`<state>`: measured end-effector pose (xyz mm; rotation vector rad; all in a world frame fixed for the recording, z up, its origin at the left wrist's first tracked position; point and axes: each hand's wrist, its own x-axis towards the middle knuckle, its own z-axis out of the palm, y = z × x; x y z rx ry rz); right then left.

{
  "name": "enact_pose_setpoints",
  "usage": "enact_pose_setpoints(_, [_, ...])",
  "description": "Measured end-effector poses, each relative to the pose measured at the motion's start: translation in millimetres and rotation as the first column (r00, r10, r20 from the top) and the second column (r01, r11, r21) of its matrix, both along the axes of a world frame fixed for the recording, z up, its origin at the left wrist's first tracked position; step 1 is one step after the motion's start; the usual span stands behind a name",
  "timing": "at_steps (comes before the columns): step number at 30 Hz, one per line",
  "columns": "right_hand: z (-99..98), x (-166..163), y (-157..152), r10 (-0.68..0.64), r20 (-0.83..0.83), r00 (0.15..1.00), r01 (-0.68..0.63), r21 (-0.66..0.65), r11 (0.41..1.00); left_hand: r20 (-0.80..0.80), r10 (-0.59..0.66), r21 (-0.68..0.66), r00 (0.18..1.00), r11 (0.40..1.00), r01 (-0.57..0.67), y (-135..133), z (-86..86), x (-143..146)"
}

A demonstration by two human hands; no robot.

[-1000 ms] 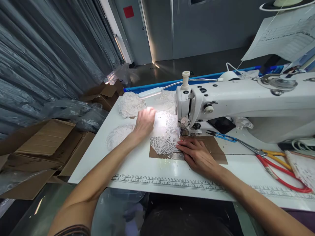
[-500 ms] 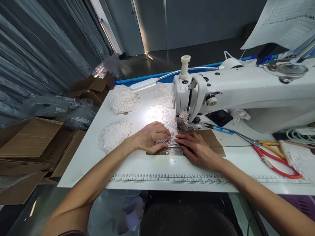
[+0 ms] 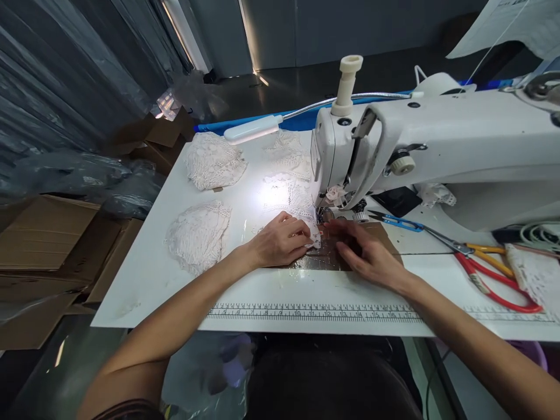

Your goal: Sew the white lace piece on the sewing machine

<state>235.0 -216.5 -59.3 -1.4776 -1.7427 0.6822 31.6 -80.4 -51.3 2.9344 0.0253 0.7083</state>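
My left hand (image 3: pixel 280 240) lies on a piece of white lace (image 3: pixel 311 232) and pinches its edge just in front of the needle of a white sewing machine (image 3: pixel 420 151). My right hand (image 3: pixel 367 254) rests flat, fingers stretched toward the presser foot (image 3: pixel 332 214), on a brown plate (image 3: pixel 324 259) set into the white table (image 3: pixel 144 274). Both hands meet at the lace under the machine head. More lace runs on behind the needle (image 3: pixel 284 195) in the lamp's bright light.
Two piles of lace pieces (image 3: pixel 199 233) (image 3: pixel 214 160) lie at the table's left. A gooseneck lamp (image 3: pixel 254 128) hangs over the back. Blue snips (image 3: pixel 396 221), red-handled scissors (image 3: pixel 494 280) and more lace lie at the right. Cardboard boxes (image 3: pixel 48 245) stand left of the table. A ruler (image 3: pixel 315 312) runs along the front edge.
My left hand came back from the far lace to the piece by the needle and closed on its edge. My right hand slid forward toward the presser foot. The view moved closer.
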Motion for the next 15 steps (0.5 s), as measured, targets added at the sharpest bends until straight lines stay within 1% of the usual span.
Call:
enact_pose_setpoints(2, [-1.2, 1.2, -1.5, -0.028, 0.007, 1.0, 0.028, 0.069, 0.997, 0.061, 0.028, -0.099, 0.998, 0.995, -0.021, -0.6, -1.3, -1.0])
enact_pose_setpoints(4, [-1.8, -1.1, -3.1, -0.013, 0.078, 0.997, 0.004, 0.124, 0.992, 0.124, 0.054, -0.198, 0.991, 0.98, -0.028, -1.8, -2.0, -0.9])
enact_pose_setpoints(6, [-1.8, -5.8, -4.6, 0.016, 0.199, 0.98, -0.044, 0.135, 0.99, 0.167, 0.074, -0.267, 0.983, 0.963, -0.027, -3.3, -2.3, -0.2])
enact_pose_setpoints(8, [-1.6, -10.3, -5.7, 0.032, 0.346, 0.938, -0.078, 0.119, 0.99, 0.178, 0.076, -0.296, 0.981, 0.955, -0.02, -4.4, -2.8, 0.5])
enact_pose_setpoints(9, [-1.6, -11.8, -6.1, 0.039, 0.403, 0.914, -0.09, 0.108, 0.99, 0.174, 0.069, -0.298, 0.982, 0.955, -0.015, -4.6, -3.2, 0.9])
enact_pose_setpoints(11, [-1.8, -12.7, -6.5, 0.06, 0.451, 0.89, -0.109, 0.082, 0.991, 0.157, 0.041, -0.274, 0.987, 0.962, 0.004, -4.5, -4.3, 1.2])
enact_pose_setpoints(15, [-3.4, -9.9, -6.9, 0.081, 0.444, 0.892, -0.121, 0.063, 0.991, 0.106, -0.043, -0.139, 0.993, 0.989, 0.058, -3.2, -7.1, 0.7])
